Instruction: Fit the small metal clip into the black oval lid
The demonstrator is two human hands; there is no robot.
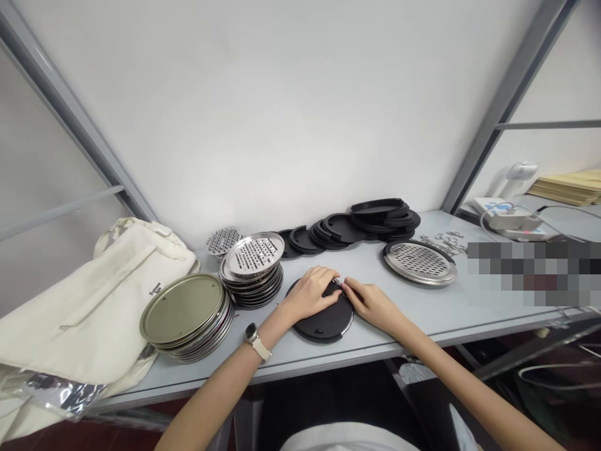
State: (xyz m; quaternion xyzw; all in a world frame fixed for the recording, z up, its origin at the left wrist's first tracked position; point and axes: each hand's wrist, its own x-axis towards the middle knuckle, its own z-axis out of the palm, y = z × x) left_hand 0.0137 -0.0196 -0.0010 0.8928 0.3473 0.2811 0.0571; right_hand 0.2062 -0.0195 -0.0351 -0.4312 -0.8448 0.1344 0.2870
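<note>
A round black disc with a shiny metal rim lies on the grey table in front of me. My left hand rests over its upper left part, thumb and fingers curled toward a small metal piece at the disc's upper edge. My right hand pinches at that same piece from the right, thumb against the fingers. Between the fingertips the piece is mostly hidden. A watch with a pale strap is on my left wrist.
Left stand stacks of olive-topped plates and perforated metal discs, beside a cream bag. Black covers lie along the wall. A perforated disc and small metal clips are to the right.
</note>
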